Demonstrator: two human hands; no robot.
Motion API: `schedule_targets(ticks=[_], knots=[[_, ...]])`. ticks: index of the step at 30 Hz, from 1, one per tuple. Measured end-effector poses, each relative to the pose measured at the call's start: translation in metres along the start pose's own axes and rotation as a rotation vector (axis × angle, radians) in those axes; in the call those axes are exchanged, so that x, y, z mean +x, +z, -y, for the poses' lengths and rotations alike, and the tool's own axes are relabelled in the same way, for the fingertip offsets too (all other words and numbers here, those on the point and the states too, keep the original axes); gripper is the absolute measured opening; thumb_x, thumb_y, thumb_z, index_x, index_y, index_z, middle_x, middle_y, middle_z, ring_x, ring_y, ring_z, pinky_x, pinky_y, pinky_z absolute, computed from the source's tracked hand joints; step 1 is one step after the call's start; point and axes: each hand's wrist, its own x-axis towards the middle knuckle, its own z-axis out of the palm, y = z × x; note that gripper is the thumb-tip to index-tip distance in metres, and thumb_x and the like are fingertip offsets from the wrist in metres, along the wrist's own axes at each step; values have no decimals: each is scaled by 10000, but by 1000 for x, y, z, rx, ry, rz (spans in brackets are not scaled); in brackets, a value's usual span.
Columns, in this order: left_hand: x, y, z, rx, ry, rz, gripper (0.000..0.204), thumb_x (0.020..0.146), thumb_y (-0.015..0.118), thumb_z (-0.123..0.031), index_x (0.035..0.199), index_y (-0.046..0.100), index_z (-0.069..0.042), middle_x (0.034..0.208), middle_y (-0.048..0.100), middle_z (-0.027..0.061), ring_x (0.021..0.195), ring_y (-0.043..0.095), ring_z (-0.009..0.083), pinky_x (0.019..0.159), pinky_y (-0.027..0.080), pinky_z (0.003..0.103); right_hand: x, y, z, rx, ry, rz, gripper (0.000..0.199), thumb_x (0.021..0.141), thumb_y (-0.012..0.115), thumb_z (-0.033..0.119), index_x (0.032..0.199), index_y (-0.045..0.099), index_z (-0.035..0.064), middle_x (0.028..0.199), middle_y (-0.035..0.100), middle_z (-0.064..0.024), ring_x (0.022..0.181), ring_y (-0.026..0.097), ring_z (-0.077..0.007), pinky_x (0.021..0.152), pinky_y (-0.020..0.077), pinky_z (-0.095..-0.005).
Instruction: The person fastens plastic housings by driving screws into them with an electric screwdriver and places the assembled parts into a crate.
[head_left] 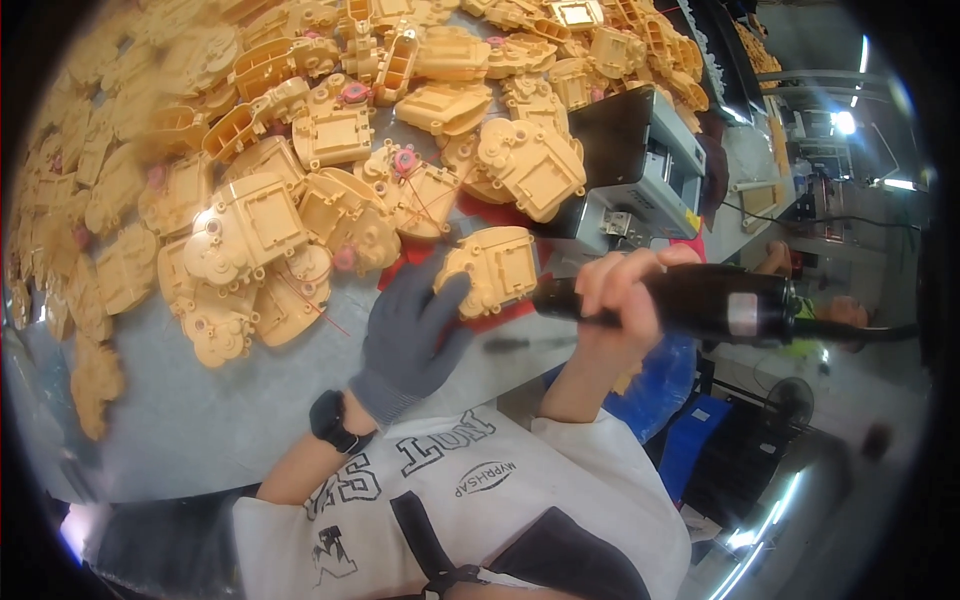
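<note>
My left hand (405,335), in a grey knit glove, grips the left edge of a yellow plastic housing (503,268) with fingers and thumb. The housing lies flat over a red piece (490,318) on the table, its rectangular recess facing up. My bare right hand (622,290) is wrapped round a black electric screwdriver (715,300), held nearly level. The screwdriver's front end points left at the housing's right edge; I cannot tell if its tip touches. Beyond the housing is another yellow housing with a pink round part (405,162) and thin red wires.
Many similar yellow housings (250,225) are heaped across the left and far side of the grey table (300,375). A grey-and-black box-shaped machine (640,185) stands just beyond my right hand. A cable (865,332) trails right from the screwdriver. A blue plastic bag (660,390) hangs near the table's edge.
</note>
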Motion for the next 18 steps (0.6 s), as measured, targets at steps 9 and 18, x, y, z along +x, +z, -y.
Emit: schedule_targets(ticks=[9, 18], knots=[[-3, -1, -1, 11, 3, -17, 516, 701, 630, -109, 1189, 476, -49, 1215, 446, 199, 1008, 483, 381, 828, 416, 428, 59, -68, 26, -187, -307, -388, 396, 757, 522, 37, 1124, 378, 10, 614, 468, -29, 466, 464, -130, 512, 430, -300], [-2, -3, 3, 11, -3, -5, 560, 679, 650, -100, 1205, 463, -46, 1192, 468, 196, 1006, 502, 361, 814, 425, 408, 4, -39, 38, 30, -107, -47, 456, 769, 554, 87, 1165, 335, 38, 660, 481, -66, 495, 482, -171, 519, 430, -336]])
